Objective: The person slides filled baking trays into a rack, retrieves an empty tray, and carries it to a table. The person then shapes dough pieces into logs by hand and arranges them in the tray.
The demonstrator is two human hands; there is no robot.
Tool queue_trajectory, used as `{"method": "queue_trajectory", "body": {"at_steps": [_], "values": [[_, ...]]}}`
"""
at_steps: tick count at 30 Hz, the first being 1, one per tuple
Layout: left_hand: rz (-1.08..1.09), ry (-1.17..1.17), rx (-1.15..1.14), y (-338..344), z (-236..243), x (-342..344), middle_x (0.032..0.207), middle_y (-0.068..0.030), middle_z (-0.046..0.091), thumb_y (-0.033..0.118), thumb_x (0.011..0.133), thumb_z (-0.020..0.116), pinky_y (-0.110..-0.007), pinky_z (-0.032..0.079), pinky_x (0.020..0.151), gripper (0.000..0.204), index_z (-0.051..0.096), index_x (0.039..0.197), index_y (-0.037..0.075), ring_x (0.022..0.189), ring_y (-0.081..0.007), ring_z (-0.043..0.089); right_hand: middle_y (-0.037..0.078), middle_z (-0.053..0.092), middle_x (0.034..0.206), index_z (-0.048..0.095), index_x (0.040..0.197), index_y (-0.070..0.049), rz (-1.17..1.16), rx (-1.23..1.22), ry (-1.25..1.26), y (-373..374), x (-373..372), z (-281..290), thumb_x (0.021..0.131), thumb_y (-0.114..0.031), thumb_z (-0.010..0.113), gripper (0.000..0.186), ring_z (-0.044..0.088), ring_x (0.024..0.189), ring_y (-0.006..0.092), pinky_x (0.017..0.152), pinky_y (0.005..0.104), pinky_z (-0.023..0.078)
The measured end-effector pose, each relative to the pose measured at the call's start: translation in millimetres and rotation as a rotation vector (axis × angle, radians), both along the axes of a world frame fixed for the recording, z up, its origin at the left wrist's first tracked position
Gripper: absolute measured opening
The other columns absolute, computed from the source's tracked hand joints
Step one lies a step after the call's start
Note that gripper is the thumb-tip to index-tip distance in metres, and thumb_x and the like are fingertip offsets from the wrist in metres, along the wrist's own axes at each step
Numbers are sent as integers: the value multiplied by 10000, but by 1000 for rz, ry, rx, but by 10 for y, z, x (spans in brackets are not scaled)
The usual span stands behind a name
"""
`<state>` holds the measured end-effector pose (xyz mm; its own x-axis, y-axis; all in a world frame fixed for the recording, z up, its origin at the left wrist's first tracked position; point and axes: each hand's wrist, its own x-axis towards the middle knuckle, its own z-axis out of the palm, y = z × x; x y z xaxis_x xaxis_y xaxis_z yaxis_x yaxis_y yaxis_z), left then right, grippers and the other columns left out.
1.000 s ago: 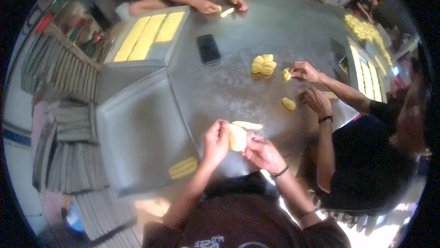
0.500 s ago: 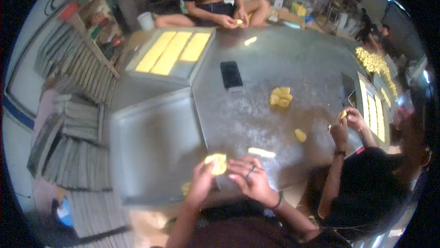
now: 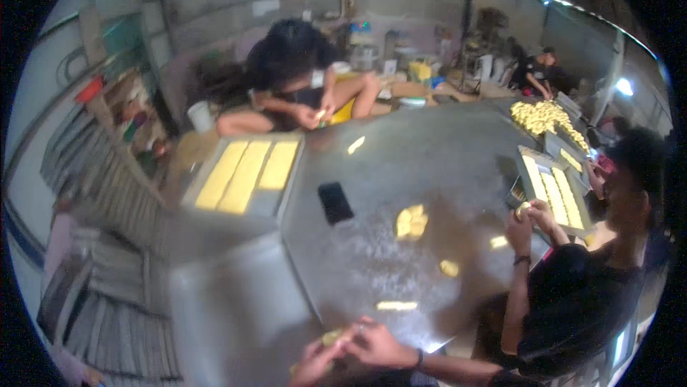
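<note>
- Both hands — left hand (image 3: 315, 360), right hand (image 3: 376, 344) — are pinching together on a small yellow dough piece (image 3: 331, 337) at the worktop (image 3: 429, 165) near edge.
- It is looking soft, light, easily squashed — best gripped gently at its edges.

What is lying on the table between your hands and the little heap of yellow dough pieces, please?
In the head view, one pale yellow dough strip lies on the metal table between the hands and the heap; a small lump sits off to the right.
</note>
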<state>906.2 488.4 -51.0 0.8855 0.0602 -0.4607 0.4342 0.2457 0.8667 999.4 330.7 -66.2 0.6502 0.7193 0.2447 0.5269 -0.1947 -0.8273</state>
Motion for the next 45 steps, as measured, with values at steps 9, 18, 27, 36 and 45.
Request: {"method": "queue_trajectory", "body": {"at_steps": [9, 18, 27, 36, 45], "values": [[-146, -129, 48, -340, 64, 690, 1215, -139, 567, 301, 973, 433, -435, 341, 1046, 392, 516, 1248, 34, 1150, -237, 517, 103, 604, 1076, 565, 1110, -48, -85, -282, 592, -504, 615, 833, 806, -142, 657, 331, 555, 1023, 225, 949, 362, 420], [-125, -87, -113, -618, 125, 959, 1303, -181, 450, 374, 901, 580, -378, 350, 1018, 646, 331, 1332, -38, 1212, -277, 433, 93, 581, 1153, 557, 1153, -38, -3, -347, 745, -779, 993, 945, 809, -126, 633, 363, 531, 1067, 189, 950, 345, 411], [-521, -162, 509, -516, -294, 1102, 1050, -109, 622, 265, 880, 639, -301, 454, 842, 340, 565, 1157, 83, 949, -153, 571, 44, 671, 922, 658, 1006, -65, 55, -300, 612, -1021, 919, -290, 840, -214, 680, 224, 596, 856, 108, 778, 295, 486], [-560, -212, 569, -743, -703, 1015, 878, -108, 704, 150, 783, 694, -314, 505, 747, 187, 702, 921, 24, 793, -154, 650, -4, 624, 816, 630, 972, -70, -164, -211, 885, -1314, 536, -668, 901, -164, 611, 119, 556, 711, 73, 627, 256, 470], [-694, -60, 1224, -1143, -1112, 1240, 877, -131, 663, 356, 657, 778, -432, 411, 890, 197, 737, 697, 168, 1023, -324, 534, 109, 627, 698, 660, 789, -55, -320, -523, 227, -1438, 590, -1205, 672, -234, 795, 254, 582, 719, 235, 638, 369, 475]]}}
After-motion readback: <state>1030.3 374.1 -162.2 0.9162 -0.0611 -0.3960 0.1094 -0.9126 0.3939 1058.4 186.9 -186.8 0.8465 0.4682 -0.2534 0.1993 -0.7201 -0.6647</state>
